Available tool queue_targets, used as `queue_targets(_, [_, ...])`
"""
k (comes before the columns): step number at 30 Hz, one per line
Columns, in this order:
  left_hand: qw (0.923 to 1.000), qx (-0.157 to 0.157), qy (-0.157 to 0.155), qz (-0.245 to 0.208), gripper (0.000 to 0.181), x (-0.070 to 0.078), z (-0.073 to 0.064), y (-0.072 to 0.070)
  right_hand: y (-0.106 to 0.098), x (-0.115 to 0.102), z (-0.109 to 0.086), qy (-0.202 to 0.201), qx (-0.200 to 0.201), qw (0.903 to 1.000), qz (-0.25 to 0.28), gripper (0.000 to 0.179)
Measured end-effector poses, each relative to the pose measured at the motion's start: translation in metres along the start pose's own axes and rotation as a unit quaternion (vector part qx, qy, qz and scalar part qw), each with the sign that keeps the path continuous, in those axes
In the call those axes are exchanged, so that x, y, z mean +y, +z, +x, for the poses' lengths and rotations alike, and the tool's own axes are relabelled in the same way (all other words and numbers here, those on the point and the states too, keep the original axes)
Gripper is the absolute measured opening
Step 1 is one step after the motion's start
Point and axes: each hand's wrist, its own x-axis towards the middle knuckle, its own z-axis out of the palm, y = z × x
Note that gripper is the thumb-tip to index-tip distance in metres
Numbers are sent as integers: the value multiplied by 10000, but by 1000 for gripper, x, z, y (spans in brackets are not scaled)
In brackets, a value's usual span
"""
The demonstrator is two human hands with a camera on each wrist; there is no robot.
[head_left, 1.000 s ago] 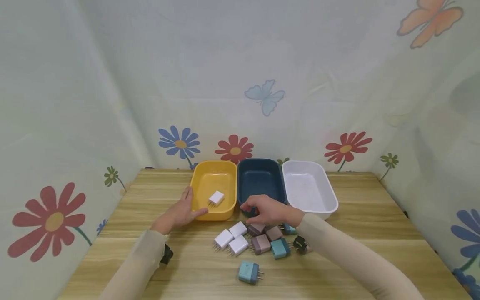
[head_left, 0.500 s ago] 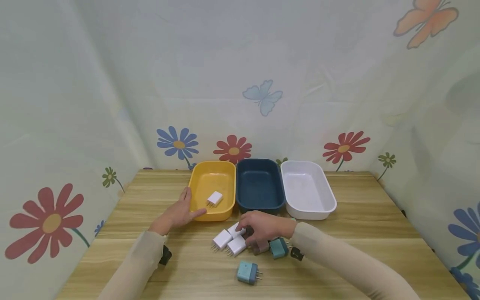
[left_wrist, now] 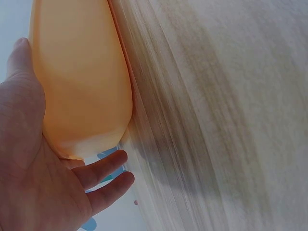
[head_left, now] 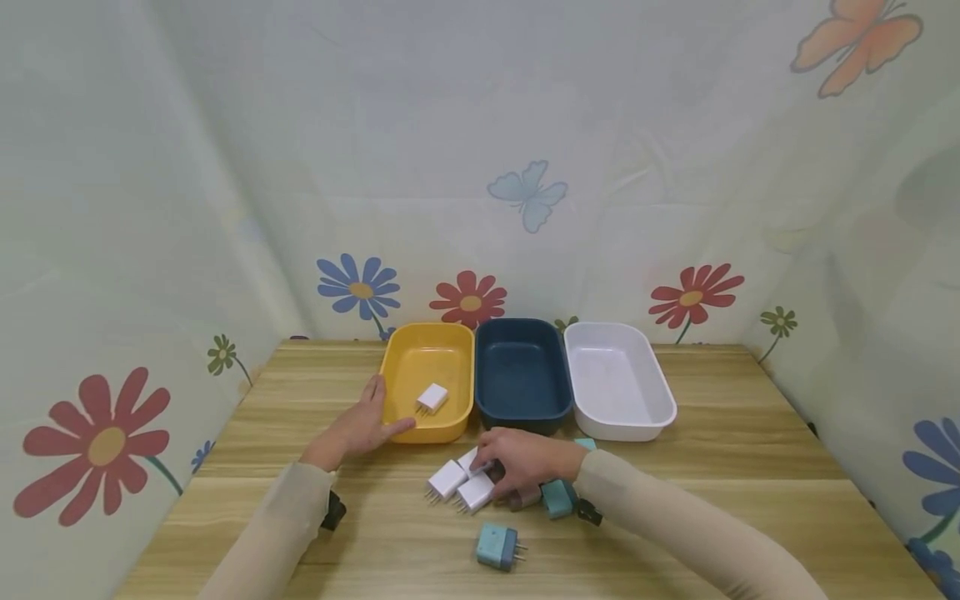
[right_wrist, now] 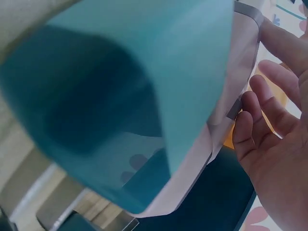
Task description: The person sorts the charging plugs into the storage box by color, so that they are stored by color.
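My left hand (head_left: 358, 427) rests at the near left corner of the yellow bin (head_left: 442, 433), thumb along its front rim and straight fingers beside its outer wall. A white charger (head_left: 432, 398) lies inside. Just in front of the blue bin, my right hand (head_left: 525, 458) bends its fingers over the pile. Its fingertips are right at a white charger (head_left: 466, 460) and a second white charger (head_left: 475, 493); I cannot tell whether they pinch one. A third white charger (head_left: 446, 480) lies to the left. The hand partly hides a brownish-purple charger (head_left: 526, 497).
Right of the yellow bin stand a dark blue bin (head_left: 523, 421) and a white bin (head_left: 625, 431), side by side. A teal charger (head_left: 557, 498) lies beside the right wrist, and another teal charger (head_left: 495, 546) lies nearer the front. Behind the table hangs a flowered cloth (head_left: 450, 208).
My right hand has come down from the front of the blue bin toward the white chargers, staying almost still since half a second ago. The left hand keeps its place.
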Motion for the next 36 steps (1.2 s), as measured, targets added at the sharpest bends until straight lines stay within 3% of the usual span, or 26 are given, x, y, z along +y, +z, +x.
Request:
queue_targets(19, [10000,15,-10,-13,113,-2,3,4,7,0,8,-210,-184,9996,-72,35])
queue_targets(29, [10000,-7,-24,1,114,-1,3,3,4,-2,7,-54,-430,9990,-131,41])
queue_targets(36, [10000,43,47,22,114,0,2,1,5,1,5,-222,-359,9990,-129,43])
